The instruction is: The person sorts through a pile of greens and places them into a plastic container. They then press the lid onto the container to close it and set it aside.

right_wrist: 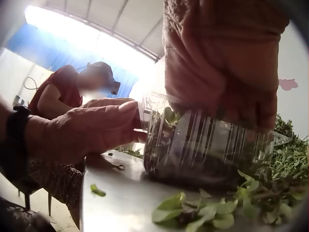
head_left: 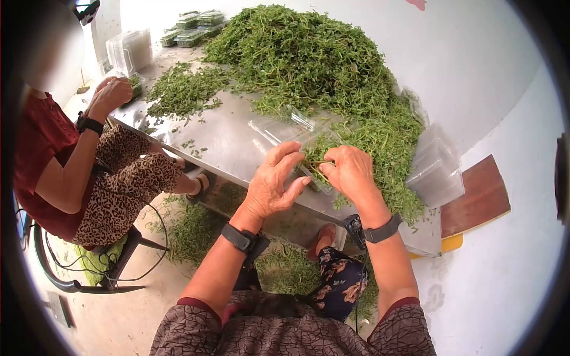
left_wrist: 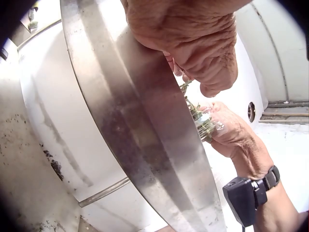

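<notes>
A clear plastic box (right_wrist: 203, 150) with leafy green sprigs inside sits at the near table edge. My left hand (head_left: 274, 181) is at its left end, fingers fairly straight and thumb apart, fingertips right at the box corner in the right wrist view. My right hand (head_left: 351, 169) is over the box, thumb and curled fingers pinching some green stems (head_left: 317, 165); the right wrist view shows its fingers reaching down behind the ribbed wall. The box's clear lid (head_left: 279, 127) lies open on the far side. Loose sprigs (right_wrist: 217, 210) lie in front of the box.
A large heap of greens (head_left: 303, 53) covers the back and right of the metal table (head_left: 222, 133). Stacked empty boxes (head_left: 436, 169) stand at the right, others (head_left: 129, 52) at the left, near filled boxes (head_left: 193, 37). Another person (head_left: 65, 160) sits at the left.
</notes>
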A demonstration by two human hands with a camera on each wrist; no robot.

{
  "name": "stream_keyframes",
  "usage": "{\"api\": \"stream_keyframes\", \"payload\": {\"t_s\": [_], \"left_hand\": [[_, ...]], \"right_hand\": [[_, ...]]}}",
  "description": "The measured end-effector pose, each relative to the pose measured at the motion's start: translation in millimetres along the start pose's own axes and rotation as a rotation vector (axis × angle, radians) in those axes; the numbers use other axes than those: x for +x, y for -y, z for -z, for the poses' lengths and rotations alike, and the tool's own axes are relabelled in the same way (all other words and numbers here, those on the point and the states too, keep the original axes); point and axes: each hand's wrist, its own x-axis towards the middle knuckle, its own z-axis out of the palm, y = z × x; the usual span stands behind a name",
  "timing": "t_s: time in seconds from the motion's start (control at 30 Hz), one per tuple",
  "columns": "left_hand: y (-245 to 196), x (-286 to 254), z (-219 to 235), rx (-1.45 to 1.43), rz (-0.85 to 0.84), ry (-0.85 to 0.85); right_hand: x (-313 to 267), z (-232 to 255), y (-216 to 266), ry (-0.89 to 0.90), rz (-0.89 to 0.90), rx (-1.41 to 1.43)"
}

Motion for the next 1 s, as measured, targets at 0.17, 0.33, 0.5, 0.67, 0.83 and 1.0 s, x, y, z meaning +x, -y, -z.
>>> {"api": "stream_keyframes", "payload": {"t_s": [0.17, 0.33, 0.5, 0.67, 0.83, 1.0], "left_hand": [[2, -1, 0, -0.015, -0.001, -0.005], [-2, 0, 0, -0.021, 0.015, -0.004], [-3, 1, 1, 0.000, 0.003, -0.004], [0, 2, 2, 0.007, -0.031, 0.004], [-2, 2, 0, -0.053, 0.020, 0.013], [-4, 2, 2, -0.038, 0.033, 0.010]], "right_hand": [[-3, 20, 6, 0.172, -0.092, 0.052], [-17, 35, 4, -0.058, 0.086, 0.156], [-24, 33, 15, -0.091, 0.209, 0.217], [-27, 13, 9, -0.011, 0.184, 0.227], [-22, 17, 15, 0.070, 0.225, 0.018], [-24, 29, 5, 0.062, 0.270, 0.073]]}}
